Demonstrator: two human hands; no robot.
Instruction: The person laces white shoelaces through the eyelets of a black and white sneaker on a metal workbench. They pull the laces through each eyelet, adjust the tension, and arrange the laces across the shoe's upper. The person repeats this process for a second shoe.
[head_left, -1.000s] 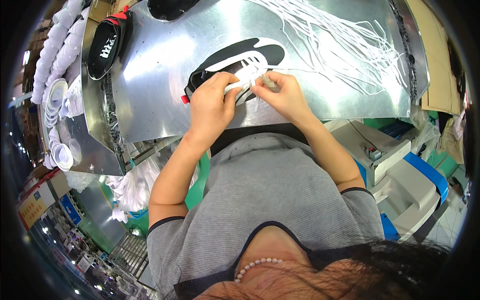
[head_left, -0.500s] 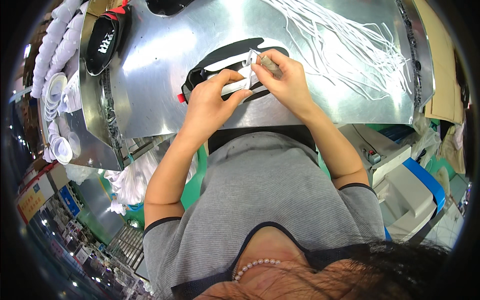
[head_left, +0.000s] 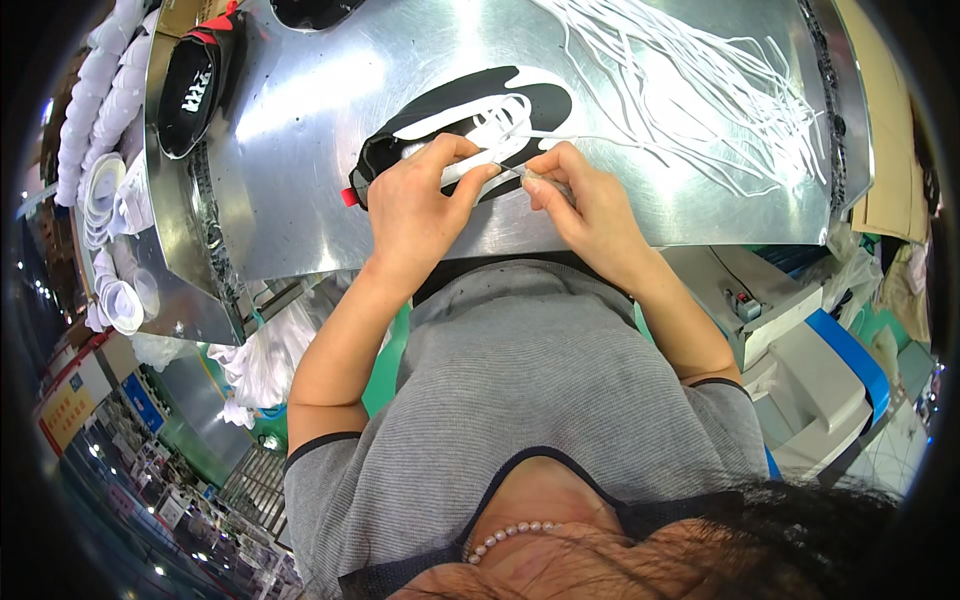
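Pinching white edge of black-and-white shoe (head_left: pixel 480 87), lying on table (head_left: pixel 300 200), with left grip (head_left: pixel 415 205); clamping small tool (head_left: pixel 535 176) in right grip (head_left: pixel 595 205). Apparently standing part-laced: showing white lace (head_left: pixel 512 112) looped near toe, leaving length trailing rightward, seemingly unthreaded.

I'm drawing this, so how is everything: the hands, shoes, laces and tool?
Black-and-white shoe: unfinished-looking, partly hidden by hands
Left hand: pinching a white part of that shoe
Right hand: closed around the small tool
Small tool: gripped, handle mostly covered
White laces: loose, spread out
Black shoe with red trim: unheld
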